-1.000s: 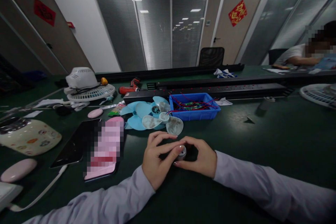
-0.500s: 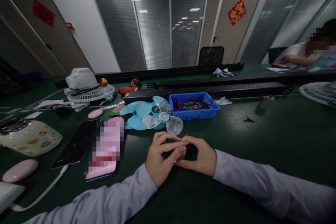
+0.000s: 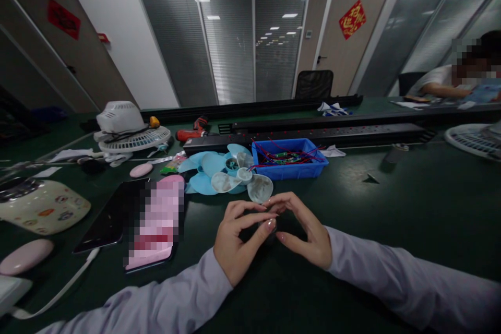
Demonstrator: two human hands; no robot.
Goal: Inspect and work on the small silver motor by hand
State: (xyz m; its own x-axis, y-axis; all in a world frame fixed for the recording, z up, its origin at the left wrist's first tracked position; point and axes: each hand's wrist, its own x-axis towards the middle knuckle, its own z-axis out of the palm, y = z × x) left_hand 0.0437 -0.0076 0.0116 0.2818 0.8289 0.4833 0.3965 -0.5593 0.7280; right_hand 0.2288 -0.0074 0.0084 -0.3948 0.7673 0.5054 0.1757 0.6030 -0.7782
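Observation:
My left hand [image 3: 238, 240] is curled with thumb and fingers around a small, round, shiny dark piece [image 3: 273, 228], mostly hidden behind the thumb. My right hand [image 3: 311, 240] faces it from the right, thumb spread away from the fingers, its fingertips near those of my left hand. Whether the right fingertips touch the piece is hidden. Just beyond the hands lie blue fan blades [image 3: 205, 180] and a greyish fan blade [image 3: 260, 188]. Behind them a blue bin [image 3: 291, 171] holds red and blue wires with green circuit boards.
To the left lie a pink-screened phone [image 3: 158, 219], a black tablet [image 3: 111, 216] with a white cable, and a cream container [image 3: 47, 206]. Farther back are a white fan [image 3: 121, 120], a red power drill [image 3: 191, 130] and long black rails [image 3: 313, 135]. A person [image 3: 450, 81] sits at far right.
My right thumb has come away from the small round piece, and the right hand has opened wider and shifted slightly right. My left hand keeps its hold.

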